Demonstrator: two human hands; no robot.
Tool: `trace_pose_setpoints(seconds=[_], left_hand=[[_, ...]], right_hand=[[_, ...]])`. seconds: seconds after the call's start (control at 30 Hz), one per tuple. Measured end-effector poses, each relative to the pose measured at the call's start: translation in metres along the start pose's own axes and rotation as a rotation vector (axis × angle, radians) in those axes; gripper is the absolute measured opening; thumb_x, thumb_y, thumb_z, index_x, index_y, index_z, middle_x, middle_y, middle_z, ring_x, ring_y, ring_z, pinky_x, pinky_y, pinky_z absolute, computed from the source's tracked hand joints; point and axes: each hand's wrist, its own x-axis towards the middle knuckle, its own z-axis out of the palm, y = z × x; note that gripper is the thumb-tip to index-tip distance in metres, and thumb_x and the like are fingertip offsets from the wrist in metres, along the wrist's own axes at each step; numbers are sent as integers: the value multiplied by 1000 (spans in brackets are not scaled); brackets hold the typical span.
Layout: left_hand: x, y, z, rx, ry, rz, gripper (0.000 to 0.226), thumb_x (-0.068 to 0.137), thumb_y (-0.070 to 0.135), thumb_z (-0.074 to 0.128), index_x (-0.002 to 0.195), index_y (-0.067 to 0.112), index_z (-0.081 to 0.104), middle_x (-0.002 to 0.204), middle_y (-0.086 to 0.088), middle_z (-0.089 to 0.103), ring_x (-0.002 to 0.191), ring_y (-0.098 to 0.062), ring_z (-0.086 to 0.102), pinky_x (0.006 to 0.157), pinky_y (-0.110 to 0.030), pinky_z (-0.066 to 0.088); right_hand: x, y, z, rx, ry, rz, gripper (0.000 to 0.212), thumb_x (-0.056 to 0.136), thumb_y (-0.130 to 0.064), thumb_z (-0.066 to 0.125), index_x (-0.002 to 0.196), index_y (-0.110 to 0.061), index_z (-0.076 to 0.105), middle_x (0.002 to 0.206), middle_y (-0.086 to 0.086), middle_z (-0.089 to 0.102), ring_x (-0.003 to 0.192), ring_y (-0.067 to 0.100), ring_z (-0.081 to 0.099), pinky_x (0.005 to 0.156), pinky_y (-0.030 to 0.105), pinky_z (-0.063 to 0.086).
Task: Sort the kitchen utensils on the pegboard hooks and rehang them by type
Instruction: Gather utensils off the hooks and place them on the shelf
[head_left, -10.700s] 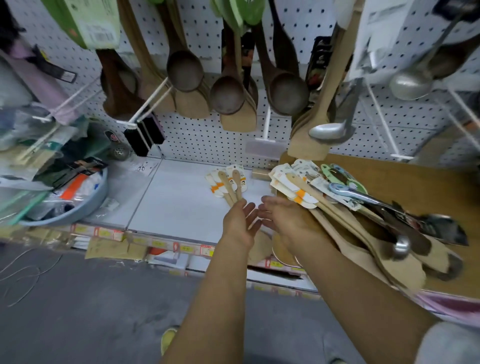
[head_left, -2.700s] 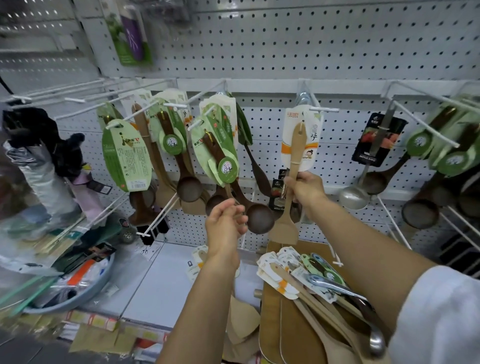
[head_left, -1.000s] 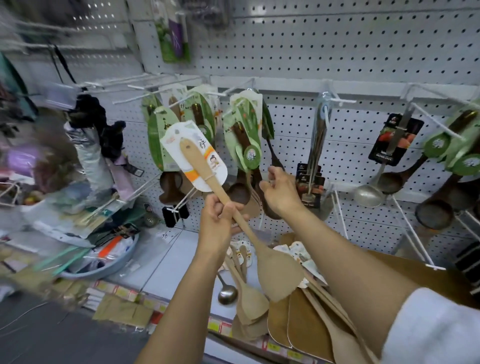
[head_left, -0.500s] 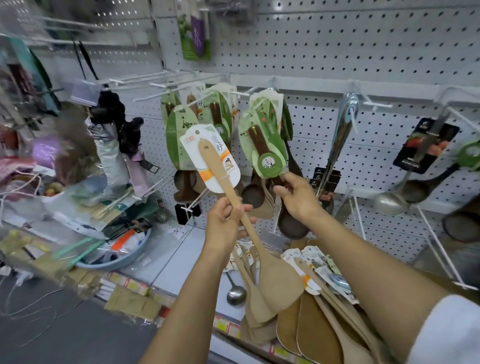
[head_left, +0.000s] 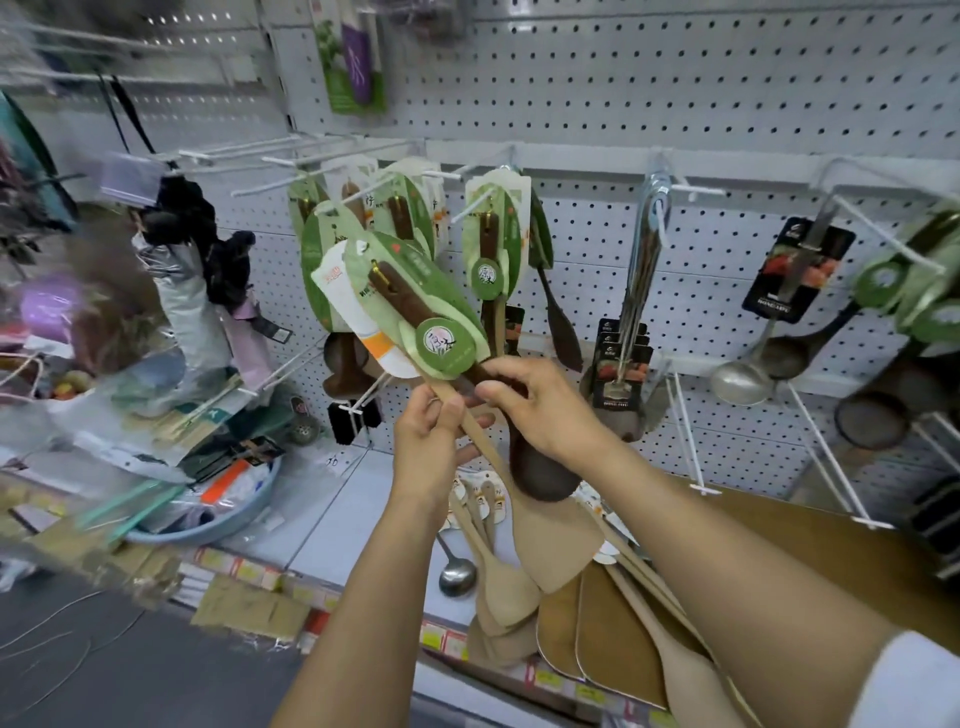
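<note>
2 hands | left hand (head_left: 434, 441) fingers grip 1 wooden spatula (head_left: 545, 530) | right hand (head_left: 540, 410) fingers grip 1 dark ladle (head_left: 537, 467)

Pale matt wooden spatula (head_left: 556, 540), dark smooth wooden spoon (head_left: 540, 467), glossy metal ladle (head_left: 737, 382), perforated metal pegboard (head_left: 675, 78).

My arms: both bare from wrist past elbow.
My right sleeve (head_left: 906, 686): white, short, at five o'clock.
My hands: no gloves, no rings visible.
</note>
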Motion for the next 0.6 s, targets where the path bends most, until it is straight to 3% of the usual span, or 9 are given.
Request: trace_pose_setpoints(seconds=[0.1, 0.2, 0.47, 0.6], left_hand=[[-1, 4, -8, -15, 22, 8, 19, 101, 8, 43, 115, 10, 57, 86, 4, 72, 87, -16, 71, 67, -32, 60], [-2, 4, -23, -36, 55, -14, 23, 100, 4, 43, 118, 8, 57, 92, -9, 70, 85, -21, 68, 64, -32, 59], [-22, -47, -79, -40, 210, -222, 25, 98, 4, 44, 116, 10, 60, 97, -15, 70, 84, -25, 68, 61, -33, 59], [-34, -86, -102, -39, 272, -370, 22, 97, 6, 44, 106, 11, 63, 95, -16, 70, 83, -26, 68, 58, -31, 57]], right_hand=[[1, -9, 14, 84, -43, -3, 14, 88, -34, 56, 78, -28, 64, 66, -10, 63, 67, 11, 62, 71, 46, 54], [0, -17, 30, 113, -63, 19, 30, 89, -25, 59, 59, -30, 53, 57, -9, 53, 58, 10, 50, 66, 44, 48], [-23, -5, 105, 74, -274, 174, 28, 89, -28, 58, 61, -23, 53, 62, -2, 57, 62, 15, 52, 66, 43, 48], [-44, 16, 146, 67, -366, 283, 27, 85, -32, 57, 59, -35, 54, 62, -7, 55, 65, 14, 55, 71, 45, 52]])
